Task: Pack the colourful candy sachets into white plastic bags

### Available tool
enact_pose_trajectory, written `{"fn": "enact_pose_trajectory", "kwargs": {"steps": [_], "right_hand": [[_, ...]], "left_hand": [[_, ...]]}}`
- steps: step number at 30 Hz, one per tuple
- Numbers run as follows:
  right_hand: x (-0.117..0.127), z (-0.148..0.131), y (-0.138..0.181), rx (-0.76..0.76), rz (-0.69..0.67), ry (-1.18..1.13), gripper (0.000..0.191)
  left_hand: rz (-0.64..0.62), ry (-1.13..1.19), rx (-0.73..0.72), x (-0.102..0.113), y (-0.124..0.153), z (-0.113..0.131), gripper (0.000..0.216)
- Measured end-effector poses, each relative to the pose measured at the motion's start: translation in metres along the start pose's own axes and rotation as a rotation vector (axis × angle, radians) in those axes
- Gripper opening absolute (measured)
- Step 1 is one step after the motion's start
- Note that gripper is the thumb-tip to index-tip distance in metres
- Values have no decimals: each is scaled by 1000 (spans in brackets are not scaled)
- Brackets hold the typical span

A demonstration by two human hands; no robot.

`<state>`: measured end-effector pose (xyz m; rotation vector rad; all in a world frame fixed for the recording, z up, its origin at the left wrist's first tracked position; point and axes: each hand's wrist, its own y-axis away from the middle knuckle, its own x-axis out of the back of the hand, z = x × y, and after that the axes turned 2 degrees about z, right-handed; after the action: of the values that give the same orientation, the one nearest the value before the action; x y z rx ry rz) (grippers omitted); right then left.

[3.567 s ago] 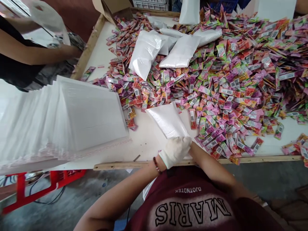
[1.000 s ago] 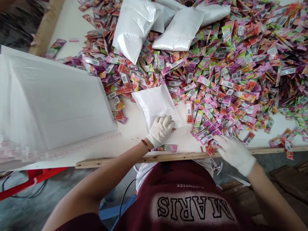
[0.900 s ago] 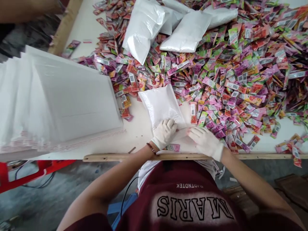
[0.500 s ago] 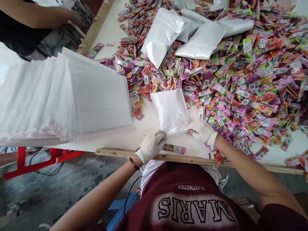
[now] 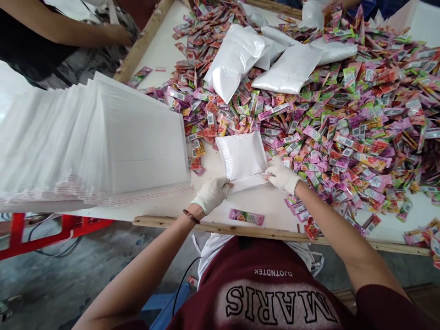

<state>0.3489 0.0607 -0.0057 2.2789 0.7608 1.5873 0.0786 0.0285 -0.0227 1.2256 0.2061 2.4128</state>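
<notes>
A filled white mailer bag (image 5: 242,155) lies flat on the white table in front of me, with a flap strip along its near edge. My left hand (image 5: 213,194), in a white glove, pinches the flap's left corner. At the flap's right end, my gloved right hand (image 5: 282,178) grips the other corner with thumb and fingers together. A single purple-and-green sachet (image 5: 246,217) lies just below the bag, close to the table's front edge.
To the left stands a thick row of white mailers (image 5: 144,137). A large heap of colourful sachets (image 5: 343,156) spreads across the back and right, with several filled white bags (image 5: 285,68) on top. Wooden strips (image 5: 158,222) edge the table. A co-worker's arm (image 5: 75,32) is at upper left.
The near edge of the bag now shows a distinct flap strip stretched between both hands. My hands have moved slightly away from me, uncovering the loose sachet.
</notes>
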Motion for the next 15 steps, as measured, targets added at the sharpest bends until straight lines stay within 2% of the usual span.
{"fn": "enact_pose_trajectory", "kwargs": {"steps": [3,6,9,11,14,15], "right_hand": [[-4,1,-7,-78,20,61,21],[-9,2,-13,-155,128,92,38],[-16,1,-14,-97,220,8,45],[-22,-2,-12,-45,203,-182,35],[-31,-10,-5,33,113,-733,33],[-33,-13,0,78,102,-922,37]], "left_hand": [[29,71,86,-5,-7,-4,29],[184,173,184,-11,-11,-7,25],[321,357,265,-12,-9,-7,43],[231,574,283,-10,-3,-3,44],[-29,1020,268,0,11,13,43],[-64,1140,262,7,16,20,43]]}}
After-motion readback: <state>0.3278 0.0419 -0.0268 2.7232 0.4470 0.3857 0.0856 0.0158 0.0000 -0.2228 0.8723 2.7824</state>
